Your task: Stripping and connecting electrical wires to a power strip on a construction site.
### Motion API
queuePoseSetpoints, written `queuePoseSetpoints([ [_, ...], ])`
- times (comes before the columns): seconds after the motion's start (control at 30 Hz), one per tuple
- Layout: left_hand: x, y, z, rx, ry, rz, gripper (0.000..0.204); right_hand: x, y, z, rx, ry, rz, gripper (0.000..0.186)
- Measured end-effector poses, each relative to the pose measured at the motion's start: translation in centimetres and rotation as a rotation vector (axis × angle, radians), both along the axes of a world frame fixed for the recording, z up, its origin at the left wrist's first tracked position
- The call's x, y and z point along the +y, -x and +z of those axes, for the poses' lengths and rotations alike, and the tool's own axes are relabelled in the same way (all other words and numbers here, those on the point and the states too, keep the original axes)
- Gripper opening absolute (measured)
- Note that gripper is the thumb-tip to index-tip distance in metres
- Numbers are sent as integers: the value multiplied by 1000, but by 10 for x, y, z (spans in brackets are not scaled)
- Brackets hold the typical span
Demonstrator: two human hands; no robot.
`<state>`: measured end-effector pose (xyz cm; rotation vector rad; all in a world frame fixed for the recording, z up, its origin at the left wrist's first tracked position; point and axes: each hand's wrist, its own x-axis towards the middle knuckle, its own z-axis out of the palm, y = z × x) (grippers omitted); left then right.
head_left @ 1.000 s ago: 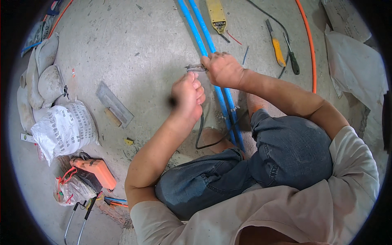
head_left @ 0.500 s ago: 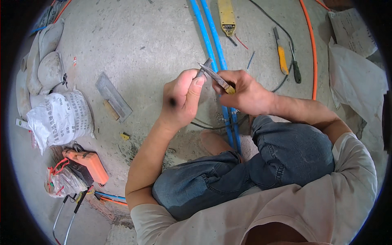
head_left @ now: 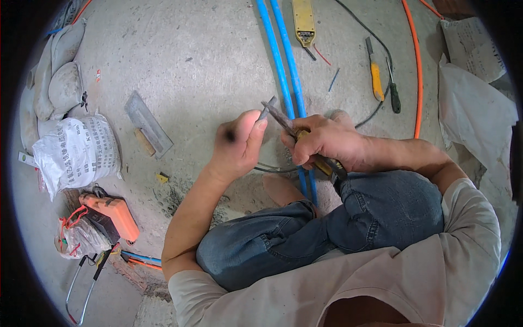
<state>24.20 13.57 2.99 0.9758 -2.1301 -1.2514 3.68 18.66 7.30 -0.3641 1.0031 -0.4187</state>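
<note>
My left hand [head_left: 239,143] is closed, pinching a small dark grey flat piece [head_left: 265,113] between thumb and fingers. What the piece is, I cannot make out. My right hand [head_left: 325,139] wraps round a pair of long-nosed pliers [head_left: 281,118] with yellow and dark handles. The slim jaws point up and left and cross the grey piece at its upper end. Whether they grip it or only touch it is too small to tell. Both hands are above the concrete floor, beside two blue pipes [head_left: 295,82] that run under my right hand.
On the floor at left lie a trowel [head_left: 147,124] and a white printed sack [head_left: 81,150]. An orange case [head_left: 113,213] sits nearer. At right are a yellow-handled knife [head_left: 376,79], a green-handled screwdriver [head_left: 395,95] and an orange pipe [head_left: 417,71]. A yellow tool [head_left: 304,22] lies ahead.
The pliers have turned in my right hand, so their handles now show below it. The jaws and the grey piece have shifted slightly left and nearer to me.
</note>
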Motion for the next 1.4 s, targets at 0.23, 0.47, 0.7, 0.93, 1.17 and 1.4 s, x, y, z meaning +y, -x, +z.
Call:
queuePoseSetpoints([
  [0.23, -6, -7, -2, -117, 505, -77, 12, -3, -2, 6, 56, 6, 83, 22],
  [0.47, -3, -5, -4, -135, 352, 34, 10, -11, -2, -15, 237, 262, 185, 20],
  [0.7, -17, 4, 15, 117, -658, 69, 24, -8, -2, -50, 312, 609, 126, 10],
  [0.93, -24, 2, 13, 480, -1516, -48, 25, -10, 5, -53, 338, 724, 168, 8],
  [1.17, -13, 11, -4, -68, -269, 100, 20, -11, -5, -40, 491, 507, 176, 14],
  [1.4, -11, 17, -17, -406, 409, 82, 15, -17, -12, -36, 466, 221, 157, 16],
])
